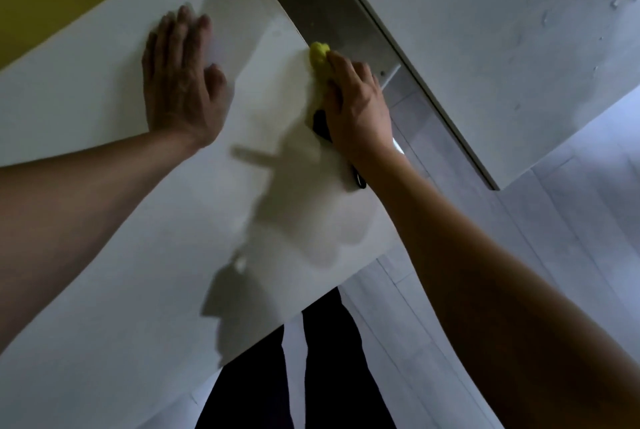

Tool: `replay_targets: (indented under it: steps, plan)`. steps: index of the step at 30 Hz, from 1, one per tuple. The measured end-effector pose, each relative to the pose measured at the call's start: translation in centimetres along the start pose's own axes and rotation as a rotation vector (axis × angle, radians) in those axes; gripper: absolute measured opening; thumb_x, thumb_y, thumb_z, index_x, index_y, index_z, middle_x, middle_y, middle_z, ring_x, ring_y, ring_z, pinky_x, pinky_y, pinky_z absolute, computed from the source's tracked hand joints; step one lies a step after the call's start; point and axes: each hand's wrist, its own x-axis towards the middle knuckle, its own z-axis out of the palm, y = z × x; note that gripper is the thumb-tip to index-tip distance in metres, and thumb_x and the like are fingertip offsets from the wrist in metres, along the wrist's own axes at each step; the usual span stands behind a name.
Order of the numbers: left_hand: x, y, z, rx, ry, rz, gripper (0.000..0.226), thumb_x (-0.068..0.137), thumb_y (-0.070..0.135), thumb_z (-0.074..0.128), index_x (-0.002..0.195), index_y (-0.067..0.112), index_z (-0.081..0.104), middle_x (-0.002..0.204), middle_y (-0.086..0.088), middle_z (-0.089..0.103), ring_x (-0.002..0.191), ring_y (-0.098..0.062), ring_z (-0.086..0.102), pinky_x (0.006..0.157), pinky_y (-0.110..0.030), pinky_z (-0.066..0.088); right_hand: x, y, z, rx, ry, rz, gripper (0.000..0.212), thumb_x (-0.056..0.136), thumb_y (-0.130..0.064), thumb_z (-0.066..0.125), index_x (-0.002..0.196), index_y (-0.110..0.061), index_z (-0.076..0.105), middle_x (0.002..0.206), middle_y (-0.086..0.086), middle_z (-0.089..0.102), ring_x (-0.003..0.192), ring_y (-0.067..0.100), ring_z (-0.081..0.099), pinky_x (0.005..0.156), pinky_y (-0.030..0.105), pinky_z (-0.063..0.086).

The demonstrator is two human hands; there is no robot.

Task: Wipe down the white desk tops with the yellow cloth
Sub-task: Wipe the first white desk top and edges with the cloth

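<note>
left hand flat on desk | right hand holds cloth

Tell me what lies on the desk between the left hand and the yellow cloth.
Head view: only bare white desk top between the left hand and the yellow cloth.

Two hands on the near desk top, a second desk top to the right

The left hand lies flat on the near desk top, toward its far left part. The right hand is to the right of it, at the far right edge of the same desk top, and presses on the cloth, which comes out from under the fingers. Beyond a gap, the second desk top stands to the right. The legs of the person are below the near edge, on the floor
</note>
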Motion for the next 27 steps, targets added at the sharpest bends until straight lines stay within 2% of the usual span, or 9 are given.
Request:
replay_targets:
  steps: [4, 8, 13, 15, 18, 21, 23, 25, 27]
  plan:
    - [0.0, -0.1, 0.0, 0.012, 0.01, 0.025, 0.065, 0.103, 0.036, 0.034, 0.164, 0.017, 0.026, 0.172, -0.012, 0.02, 0.159, -0.031, 0.017, 0.13, -0.044, 0.009, -7.7, 2.6, -1.3, -0.09, 0.059, 0.099, 0.048, 0.102, -0.03, 0.053, 0.149, -0.022, 0.044, 0.133, 0.009, 0.051, 0.12, 0.028, 0.05, 0.087, 0.049, 0.053]
    - [-0.3, 0.0, -0.2, 0.007, 0.001, 0.037, 0.065, 0.104, 0.037, 0.033, 0.165, 0.018, 0.024, 0.173, -0.013, 0.018, 0.16, -0.032, 0.015, 0.131, -0.044, 0.007, -15.3, 4.4, -2.6, -0.263, 0.095, 0.194, 0.056, 0.098, -0.023, 0.058, 0.151, -0.02, 0.039, 0.136, 0.012, 0.048, 0.12, 0.03, 0.045, 0.096, 0.046, 0.047]
    - [-0.6, 0.3, -0.4, 0.01, -0.018, 0.056, 0.064, 0.105, 0.033, 0.031, 0.166, 0.017, 0.018, 0.173, -0.016, 0.014, 0.159, -0.037, 0.013, 0.13, -0.052, 0.007, -14.9, 3.3, -1.8, -0.353, 0.154, 0.247, 0.062, 0.093, -0.023, 0.063, 0.149, -0.02, 0.04, 0.133, 0.012, 0.049, 0.119, 0.032, 0.046, 0.096, 0.046, 0.045]
    - [-1.9, 1.1, -1.1, -0.022, -0.042, 0.11, 0.064, 0.105, 0.029, 0.033, 0.165, 0.015, 0.019, 0.172, -0.018, 0.014, 0.158, -0.04, 0.014, 0.13, -0.053, 0.008, -13.8, 2.7, -1.8, -0.371, 0.136, 0.243, 0.068, 0.09, -0.027, 0.067, 0.15, -0.023, 0.036, 0.136, 0.011, 0.046, 0.121, 0.031, 0.043, 0.101, 0.045, 0.041]
    - [-7.9, 2.3, -1.3, -0.092, -0.115, 0.328, 0.064, 0.1, 0.026, 0.038, 0.163, 0.013, 0.03, 0.17, -0.019, 0.024, 0.154, -0.043, 0.026, 0.128, -0.054, 0.015, -11.4, 1.6, -1.5, -0.42, 0.126, 0.216, 0.073, 0.088, -0.032, 0.07, 0.15, -0.026, 0.033, 0.14, 0.01, 0.043, 0.128, 0.031, 0.04, 0.109, 0.046, 0.034]
    - [-16.3, 2.1, -1.0, -0.138, -0.158, 0.556, 0.06, 0.1, 0.027, 0.04, 0.158, 0.012, 0.042, 0.166, -0.018, 0.034, 0.15, -0.042, 0.035, 0.125, -0.054, 0.024, -10.6, 0.9, -0.5, -0.441, 0.169, 0.276, 0.071, 0.089, -0.031, 0.068, 0.151, -0.023, 0.034, 0.141, 0.011, 0.043, 0.131, 0.033, 0.039, 0.113, 0.047, 0.031]
    - [-20.9, 0.8, -1.3, -0.167, -0.176, 0.569, 0.057, 0.103, 0.027, 0.039, 0.157, 0.011, 0.044, 0.166, -0.016, 0.035, 0.152, -0.039, 0.034, 0.125, -0.055, 0.026, -13.2, 0.4, 0.9, -0.411, 0.253, 0.33, 0.073, 0.089, -0.024, 0.066, 0.153, -0.02, 0.034, 0.144, 0.013, 0.043, 0.134, 0.036, 0.038, 0.116, 0.05, 0.029]
    - [-24.1, -1.0, -1.9, -0.16, -0.174, 0.563, 0.057, 0.103, 0.028, 0.038, 0.157, 0.011, 0.043, 0.167, -0.015, 0.035, 0.153, -0.039, 0.033, 0.125, -0.056, 0.026, -17.4, -1.0, 3.0, -0.385, 0.349, 0.331, 0.074, 0.088, -0.017, 0.065, 0.156, -0.019, 0.033, 0.151, 0.015, 0.039, 0.141, 0.038, 0.032, 0.121, 0.053, 0.021]
    - [-26.0, -2.7, -2.3, -0.136, -0.179, 0.583, 0.058, 0.103, 0.03, 0.036, 0.157, 0.01, 0.043, 0.167, -0.015, 0.034, 0.154, -0.039, 0.032, 0.125, -0.056, 0.025, -21.4, -3.2, 5.5, -0.321, 0.378, 0.311, 0.073, 0.088, -0.013, 0.061, 0.156, -0.018, 0.034, 0.155, 0.015, 0.037, 0.146, 0.036, 0.028, 0.123, 0.053, 0.019]
